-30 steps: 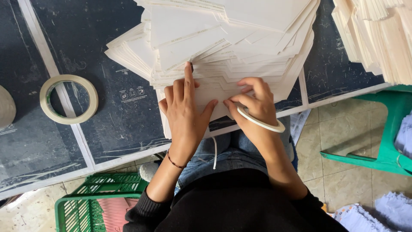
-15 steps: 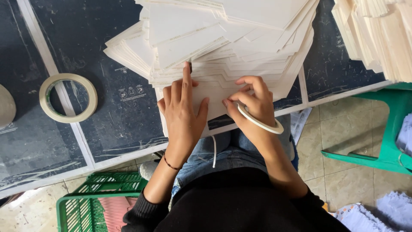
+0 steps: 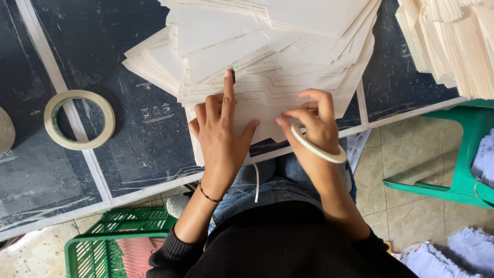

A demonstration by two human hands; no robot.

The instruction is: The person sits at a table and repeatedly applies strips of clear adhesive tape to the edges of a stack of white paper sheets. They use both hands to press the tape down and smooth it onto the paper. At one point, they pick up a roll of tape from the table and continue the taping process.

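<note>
Dark worktop (image 3: 154, 149) under everything; left hand (image 3: 221, 128) lies flat, fingers spread, index pointing up, pressing cream card sheets (image 3: 278, 56). Right hand (image 3: 314, 121) pinches the sheet edge, thin tape ring (image 3: 317, 146) looped round it. Larger tape roll (image 3: 80, 119) lies well apart, left.

Matt cream paper sheets (image 3: 267, 46) lie stacked on a scuffed, dull dark tabletop (image 3: 144, 134); left of them, a papery tape roll (image 3: 79, 126); below it, a glossy green plastic crate (image 3: 113, 242).

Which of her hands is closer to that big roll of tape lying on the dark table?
Left. The left hand lies flat on the paper stack, right of the tape roll; the right hand is farther right.
</note>
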